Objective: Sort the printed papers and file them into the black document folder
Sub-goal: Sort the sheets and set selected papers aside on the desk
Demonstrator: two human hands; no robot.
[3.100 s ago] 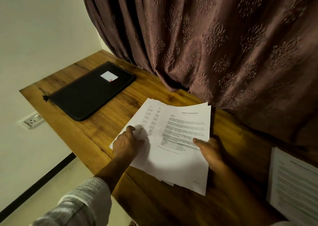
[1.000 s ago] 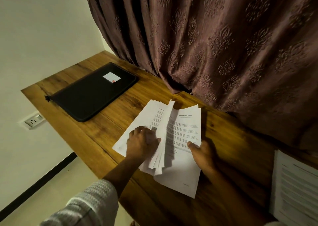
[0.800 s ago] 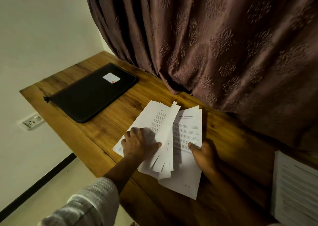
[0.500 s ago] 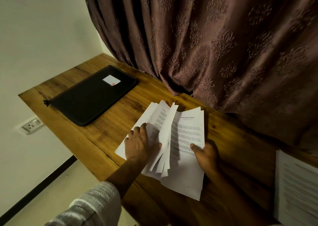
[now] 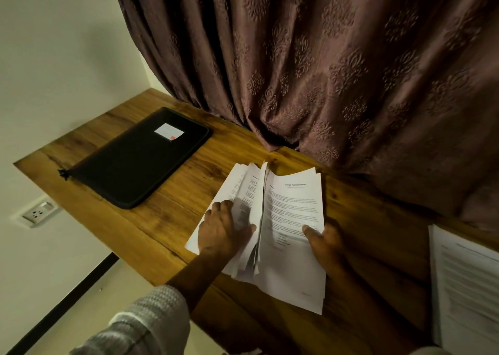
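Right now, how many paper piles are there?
2. The fanned pile mid-table, under the left hand and gripped by the right hand; the second pile at the right edge, cut off. Others may be hidden.

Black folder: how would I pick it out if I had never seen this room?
Find the wooden desk below the brown curtain. At its left end lies the black folder, flat and closed. Unlike the white papers nearby, it is dark, with a small white label.

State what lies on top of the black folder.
A small white label with a red mark lies on the closed black folder; whatever is inside it cannot be seen.
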